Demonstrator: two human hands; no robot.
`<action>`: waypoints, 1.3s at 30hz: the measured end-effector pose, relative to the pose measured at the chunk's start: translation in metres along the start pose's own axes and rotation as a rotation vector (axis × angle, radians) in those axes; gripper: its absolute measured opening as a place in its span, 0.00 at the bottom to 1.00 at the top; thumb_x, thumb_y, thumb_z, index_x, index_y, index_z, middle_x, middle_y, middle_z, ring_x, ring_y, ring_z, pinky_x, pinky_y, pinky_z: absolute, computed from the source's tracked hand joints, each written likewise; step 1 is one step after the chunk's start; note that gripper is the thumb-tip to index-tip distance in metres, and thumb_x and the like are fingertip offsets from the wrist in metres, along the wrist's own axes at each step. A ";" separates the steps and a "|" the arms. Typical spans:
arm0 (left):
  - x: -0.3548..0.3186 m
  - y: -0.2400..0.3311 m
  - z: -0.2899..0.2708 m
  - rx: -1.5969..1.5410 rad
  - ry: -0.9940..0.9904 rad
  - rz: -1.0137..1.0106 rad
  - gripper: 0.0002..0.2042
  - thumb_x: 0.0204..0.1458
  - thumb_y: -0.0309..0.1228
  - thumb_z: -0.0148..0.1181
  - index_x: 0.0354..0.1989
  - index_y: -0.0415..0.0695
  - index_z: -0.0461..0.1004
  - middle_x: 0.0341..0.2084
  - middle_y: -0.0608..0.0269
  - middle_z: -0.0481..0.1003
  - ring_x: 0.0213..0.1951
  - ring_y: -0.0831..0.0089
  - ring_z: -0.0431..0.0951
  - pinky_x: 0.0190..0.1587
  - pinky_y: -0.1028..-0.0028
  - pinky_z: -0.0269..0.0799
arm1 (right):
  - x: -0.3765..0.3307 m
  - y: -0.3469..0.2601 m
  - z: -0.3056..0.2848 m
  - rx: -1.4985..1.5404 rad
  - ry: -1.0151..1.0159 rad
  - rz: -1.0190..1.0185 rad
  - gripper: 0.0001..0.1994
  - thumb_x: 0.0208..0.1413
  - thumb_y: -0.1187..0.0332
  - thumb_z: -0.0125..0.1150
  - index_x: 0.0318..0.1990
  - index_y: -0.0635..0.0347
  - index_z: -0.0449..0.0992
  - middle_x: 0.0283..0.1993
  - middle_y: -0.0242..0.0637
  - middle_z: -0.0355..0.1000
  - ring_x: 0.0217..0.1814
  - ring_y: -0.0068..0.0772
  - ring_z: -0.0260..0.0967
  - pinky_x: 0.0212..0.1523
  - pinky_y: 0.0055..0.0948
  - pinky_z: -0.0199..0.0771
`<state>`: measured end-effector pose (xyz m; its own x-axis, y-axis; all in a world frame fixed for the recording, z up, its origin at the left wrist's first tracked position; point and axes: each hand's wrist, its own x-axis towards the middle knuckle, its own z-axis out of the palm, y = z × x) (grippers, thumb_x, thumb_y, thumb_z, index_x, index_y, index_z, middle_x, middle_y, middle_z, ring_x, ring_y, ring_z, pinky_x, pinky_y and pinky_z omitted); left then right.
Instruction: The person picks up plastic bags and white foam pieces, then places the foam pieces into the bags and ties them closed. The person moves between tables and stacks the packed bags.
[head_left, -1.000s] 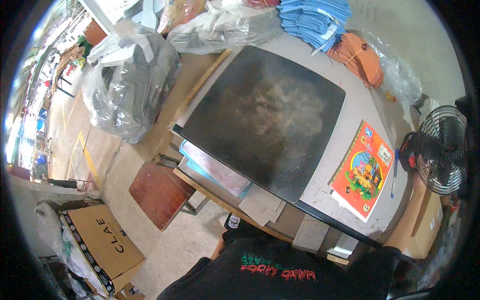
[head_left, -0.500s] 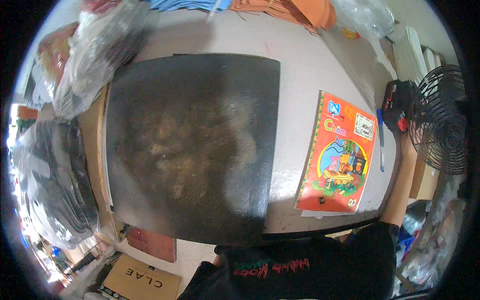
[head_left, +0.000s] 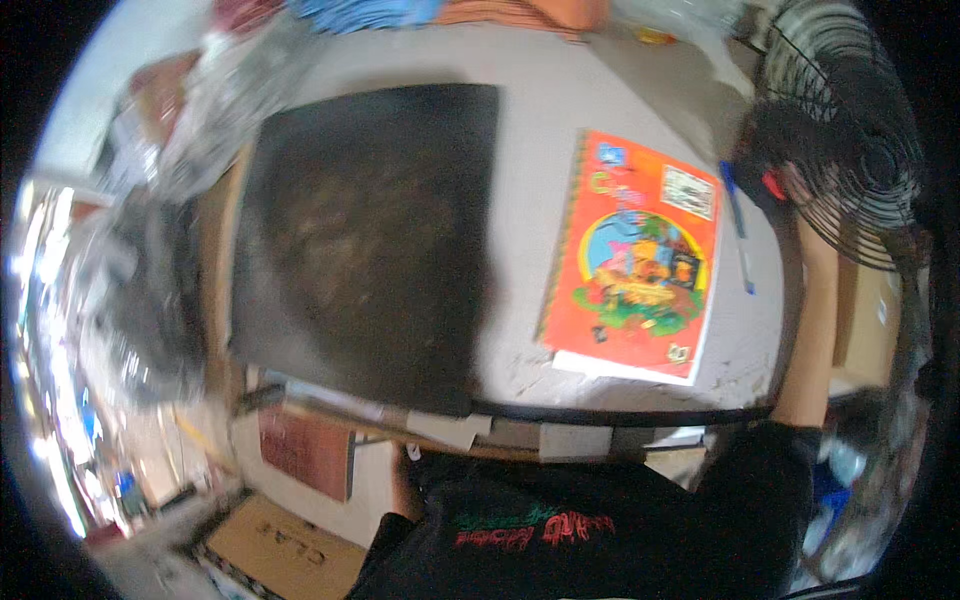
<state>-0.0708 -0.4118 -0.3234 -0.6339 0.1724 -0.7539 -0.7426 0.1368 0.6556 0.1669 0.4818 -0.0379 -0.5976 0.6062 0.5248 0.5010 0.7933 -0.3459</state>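
My right hand point(head_left: 793, 187) reaches to the far right, at a black block with a red part point(head_left: 768, 150), beside and partly behind the round wire guard of a black fan point(head_left: 870, 150). The guard and blur hide its fingers, so its grip does not show. Of my left arm point(head_left: 403, 488) only a strip of bare skin shows below the table's front edge; the hand itself is hidden. On the table lie a worn black board point(head_left: 370, 240) and, to its right, an orange booklet point(head_left: 640, 265) with a cartoon cover. Beside the booklet lies a blue pen point(head_left: 738, 225).
Blue point(head_left: 370, 12) and orange point(head_left: 520, 12) stacked pieces line the back edge. Plastic-wrapped bundles point(head_left: 140, 300) stand at the left. Below are a reddish-brown panel point(head_left: 305, 450) and a cardboard box point(head_left: 280, 545). Papers point(head_left: 575, 440) stick out under the table edge.
The view has shifted, and the table items appear farther up and left. My right hand, the black block and the fan sit higher in the picture. More of the shelf under the table edge shows.
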 end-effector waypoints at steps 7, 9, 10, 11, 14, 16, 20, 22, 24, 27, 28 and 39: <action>0.055 0.055 0.093 0.868 0.228 0.400 0.24 0.63 0.49 0.55 0.58 0.42 0.70 0.51 0.51 0.70 0.51 0.54 0.72 0.51 0.51 0.73 | 0.029 0.027 0.030 0.780 -0.088 0.170 0.33 0.67 0.79 0.53 0.76 0.66 0.47 0.74 0.54 0.61 0.72 0.51 0.64 0.69 0.43 0.72; 0.051 0.061 0.139 1.209 0.331 0.344 0.26 0.62 0.46 0.55 0.61 0.41 0.68 0.55 0.48 0.68 0.55 0.50 0.70 0.54 0.48 0.71 | 0.042 0.031 0.038 0.883 -0.143 0.134 0.33 0.68 0.76 0.56 0.76 0.64 0.48 0.73 0.53 0.63 0.69 0.50 0.68 0.66 0.42 0.75; 0.045 0.062 0.154 1.323 0.363 0.294 0.27 0.61 0.45 0.56 0.63 0.40 0.67 0.57 0.46 0.66 0.56 0.47 0.69 0.55 0.46 0.71 | 0.046 0.031 0.041 0.801 -0.133 0.060 0.33 0.68 0.76 0.56 0.76 0.64 0.49 0.72 0.53 0.63 0.69 0.50 0.68 0.66 0.43 0.75; 0.038 0.062 0.165 1.400 0.389 0.248 0.28 0.61 0.44 0.56 0.65 0.39 0.66 0.60 0.44 0.65 0.58 0.45 0.68 0.56 0.44 0.70 | 0.055 0.027 0.044 0.718 -0.193 -0.016 0.33 0.68 0.75 0.57 0.76 0.64 0.49 0.72 0.53 0.63 0.69 0.50 0.68 0.66 0.43 0.75; 0.018 0.063 0.172 1.444 0.416 0.199 0.32 0.60 0.41 0.56 0.70 0.37 0.62 0.66 0.39 0.61 0.63 0.39 0.66 0.60 0.39 0.68 | 0.068 0.008 0.043 0.537 -0.196 -0.041 0.32 0.67 0.73 0.57 0.75 0.64 0.51 0.71 0.53 0.65 0.68 0.50 0.68 0.65 0.43 0.74; 0.008 0.065 0.167 1.331 0.443 0.317 0.32 0.58 0.40 0.58 0.68 0.36 0.64 0.62 0.41 0.62 0.60 0.42 0.68 0.57 0.39 0.70 | 0.071 -0.013 0.036 0.437 -0.197 -0.049 0.31 0.67 0.72 0.58 0.74 0.64 0.53 0.70 0.52 0.65 0.67 0.50 0.69 0.65 0.43 0.74; 0.004 0.071 0.165 1.215 0.509 0.424 0.33 0.52 0.40 0.65 0.64 0.36 0.67 0.56 0.44 0.65 0.55 0.44 0.71 0.52 0.40 0.72 | 0.055 -0.059 0.009 0.293 -0.177 -0.052 0.30 0.66 0.69 0.59 0.72 0.64 0.55 0.69 0.52 0.67 0.66 0.50 0.69 0.65 0.44 0.73; 0.006 0.071 0.170 1.209 0.611 0.453 0.35 0.49 0.40 0.68 0.64 0.36 0.67 0.55 0.45 0.65 0.54 0.45 0.71 0.50 0.42 0.73 | 0.045 -0.081 -0.006 0.240 -0.172 -0.053 0.30 0.66 0.68 0.60 0.72 0.64 0.57 0.68 0.52 0.68 0.66 0.50 0.69 0.65 0.44 0.73; 0.009 0.067 0.172 1.234 0.638 0.442 0.35 0.48 0.40 0.69 0.64 0.37 0.67 0.54 0.45 0.65 0.54 0.46 0.72 0.49 0.45 0.73 | 0.036 -0.099 -0.019 0.198 -0.173 -0.052 0.30 0.66 0.67 0.60 0.71 0.64 0.58 0.67 0.52 0.68 0.65 0.50 0.70 0.65 0.44 0.72; 0.019 0.058 0.173 1.281 0.609 0.416 0.35 0.47 0.39 0.69 0.64 0.37 0.68 0.55 0.45 0.65 0.53 0.47 0.72 0.49 0.48 0.75 | 0.023 -0.115 -0.035 0.154 -0.177 -0.053 0.29 0.65 0.65 0.61 0.70 0.63 0.60 0.66 0.52 0.69 0.64 0.50 0.70 0.65 0.45 0.72; 0.024 0.054 0.173 1.309 0.611 0.411 0.36 0.46 0.40 0.69 0.64 0.37 0.68 0.56 0.45 0.65 0.53 0.48 0.72 0.49 0.49 0.75 | 0.022 -0.117 -0.040 0.144 -0.177 -0.051 0.29 0.65 0.64 0.61 0.70 0.63 0.61 0.66 0.52 0.70 0.64 0.49 0.70 0.65 0.45 0.71; 0.001 0.073 0.143 0.927 0.166 0.433 0.38 0.53 0.55 0.65 0.73 0.62 0.62 0.71 0.38 0.53 0.69 0.33 0.60 0.67 0.39 0.61 | 0.011 -0.132 -0.068 0.081 -0.223 -0.022 0.28 0.63 0.57 0.64 0.66 0.63 0.68 0.61 0.51 0.74 0.61 0.49 0.72 0.64 0.46 0.69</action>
<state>-0.0954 -0.2623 -0.2704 -0.8813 0.2585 -0.3957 -0.0306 0.8042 0.5936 0.1373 0.3801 0.0664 -0.7354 0.5794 0.3513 0.4402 0.8027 -0.4023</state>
